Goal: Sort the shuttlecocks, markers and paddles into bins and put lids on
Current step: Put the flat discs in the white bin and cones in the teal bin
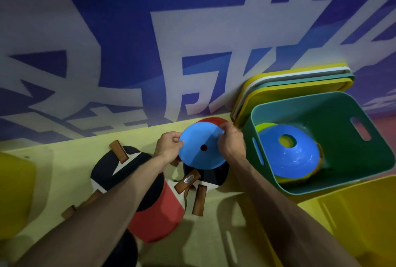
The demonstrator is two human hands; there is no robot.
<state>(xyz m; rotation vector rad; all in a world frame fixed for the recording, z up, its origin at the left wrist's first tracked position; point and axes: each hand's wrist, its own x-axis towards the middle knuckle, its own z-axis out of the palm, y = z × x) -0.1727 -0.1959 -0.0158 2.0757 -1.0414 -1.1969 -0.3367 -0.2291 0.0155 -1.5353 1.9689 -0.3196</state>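
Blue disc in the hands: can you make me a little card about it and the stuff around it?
held thing: blue marker, round, small hole in the middle
left hand: fingers pinch its left edge
right hand: fingers pinch its right edge
green bin: open, stacked markers inside, blue on top
lids: stacked, leaning on the wall behind the green bin
paddles: lying on the table under the arms
yellow bin: open, lower right
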